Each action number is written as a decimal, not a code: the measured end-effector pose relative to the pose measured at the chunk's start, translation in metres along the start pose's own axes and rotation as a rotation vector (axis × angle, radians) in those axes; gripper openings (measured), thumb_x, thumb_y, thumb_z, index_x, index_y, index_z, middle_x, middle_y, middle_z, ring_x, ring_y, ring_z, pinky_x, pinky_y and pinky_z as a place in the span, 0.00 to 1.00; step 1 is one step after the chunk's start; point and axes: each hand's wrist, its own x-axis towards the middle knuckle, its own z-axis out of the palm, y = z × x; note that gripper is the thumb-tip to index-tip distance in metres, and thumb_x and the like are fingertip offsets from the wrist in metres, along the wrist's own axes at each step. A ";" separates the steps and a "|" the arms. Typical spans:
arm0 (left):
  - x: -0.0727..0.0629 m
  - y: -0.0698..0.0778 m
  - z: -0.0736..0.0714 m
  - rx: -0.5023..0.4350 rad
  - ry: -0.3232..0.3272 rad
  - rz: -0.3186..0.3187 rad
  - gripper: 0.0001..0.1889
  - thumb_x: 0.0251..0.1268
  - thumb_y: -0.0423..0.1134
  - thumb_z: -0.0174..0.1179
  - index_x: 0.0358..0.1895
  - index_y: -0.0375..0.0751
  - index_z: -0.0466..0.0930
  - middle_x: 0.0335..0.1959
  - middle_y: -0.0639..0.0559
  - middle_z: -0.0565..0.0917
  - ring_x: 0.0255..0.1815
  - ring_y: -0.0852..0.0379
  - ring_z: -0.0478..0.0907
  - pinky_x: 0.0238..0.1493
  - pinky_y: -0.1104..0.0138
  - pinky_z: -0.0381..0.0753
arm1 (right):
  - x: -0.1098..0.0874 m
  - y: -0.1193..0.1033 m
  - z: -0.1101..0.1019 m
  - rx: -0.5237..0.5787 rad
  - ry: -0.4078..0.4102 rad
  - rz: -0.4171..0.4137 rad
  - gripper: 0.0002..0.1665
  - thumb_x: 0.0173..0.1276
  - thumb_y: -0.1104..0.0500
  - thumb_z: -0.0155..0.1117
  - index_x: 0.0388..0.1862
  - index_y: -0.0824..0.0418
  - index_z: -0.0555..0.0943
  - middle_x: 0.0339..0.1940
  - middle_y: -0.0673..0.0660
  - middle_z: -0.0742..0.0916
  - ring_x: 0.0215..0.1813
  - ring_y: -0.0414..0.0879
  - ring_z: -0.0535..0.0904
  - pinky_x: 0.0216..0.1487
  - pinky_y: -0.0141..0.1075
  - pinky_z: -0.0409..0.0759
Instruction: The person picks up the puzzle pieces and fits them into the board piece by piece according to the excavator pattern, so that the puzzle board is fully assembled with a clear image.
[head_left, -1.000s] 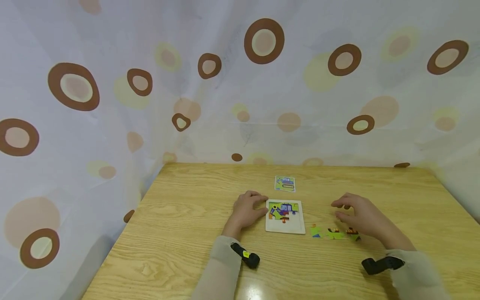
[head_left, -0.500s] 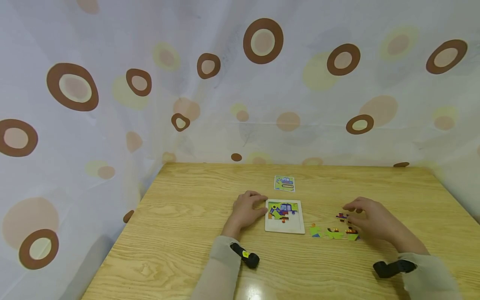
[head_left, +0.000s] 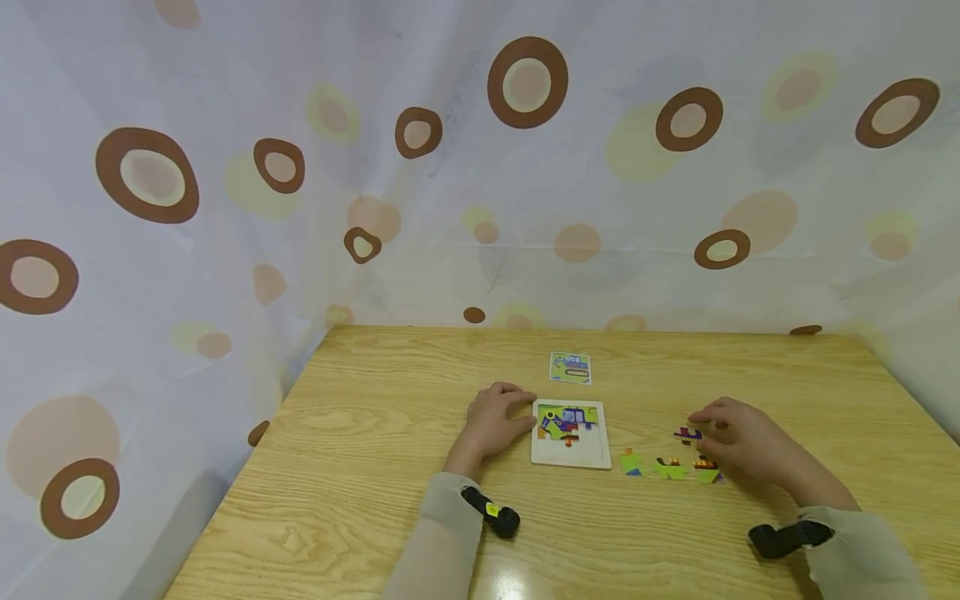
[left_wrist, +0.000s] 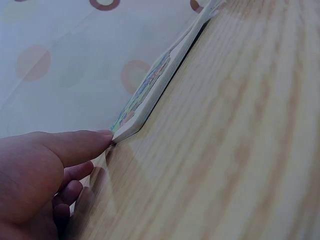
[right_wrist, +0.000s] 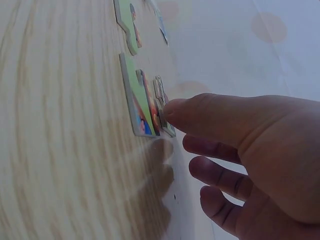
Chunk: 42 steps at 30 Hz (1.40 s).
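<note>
A square white puzzle tray (head_left: 551, 454) lies on the table, partly filled with pieces showing a blue digger on green. My left hand (head_left: 498, 419) rests at its left side, thumb and index finger touching the edge; in the left wrist view the straight thumb (left_wrist: 80, 145) meets the tray's corner. On the right, my right hand (head_left: 750, 437) pinches a dark purple and red puzzle piece (head_left: 686, 435) between thumb and index finger. The right wrist view shows the thumb tip against that piece (right_wrist: 160, 90); the index finger is hidden behind the thumb.
Loose green puzzle pieces lie in a row right of the tray: one with a blue corner (head_left: 631, 462), a middle one (head_left: 671, 469), and one (head_left: 707, 472) below my right hand. A small digger picture card (head_left: 570, 367) lies behind the tray. A patterned curtain (head_left: 450, 192) borders the wooden table (head_left: 360, 417).
My right hand has moved right and slightly toward me, bringing the purple and red piece into sight; that piece has since turned slightly. The left hand and tray have stayed put.
</note>
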 end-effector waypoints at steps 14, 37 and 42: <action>-0.003 0.001 0.000 -0.014 0.003 0.001 0.20 0.68 0.48 0.63 0.62 0.55 0.81 0.63 0.52 0.73 0.65 0.46 0.65 0.64 0.46 0.60 | -0.001 0.002 0.003 -0.027 -0.013 -0.016 0.16 0.64 0.60 0.71 0.50 0.62 0.85 0.44 0.50 0.82 0.42 0.44 0.77 0.41 0.42 0.79; -0.003 0.004 -0.002 0.002 0.002 -0.002 0.20 0.67 0.48 0.64 0.61 0.54 0.81 0.62 0.51 0.74 0.64 0.45 0.66 0.63 0.47 0.61 | 0.007 -0.016 -0.003 0.009 0.037 -0.038 0.18 0.65 0.62 0.69 0.54 0.63 0.83 0.45 0.53 0.81 0.48 0.54 0.78 0.44 0.50 0.79; -0.003 0.003 -0.002 0.008 0.004 -0.005 0.20 0.68 0.48 0.63 0.62 0.55 0.81 0.63 0.51 0.73 0.64 0.45 0.66 0.63 0.47 0.61 | 0.010 -0.021 -0.002 0.024 0.038 -0.033 0.18 0.65 0.62 0.69 0.54 0.63 0.83 0.45 0.53 0.80 0.47 0.52 0.78 0.42 0.45 0.79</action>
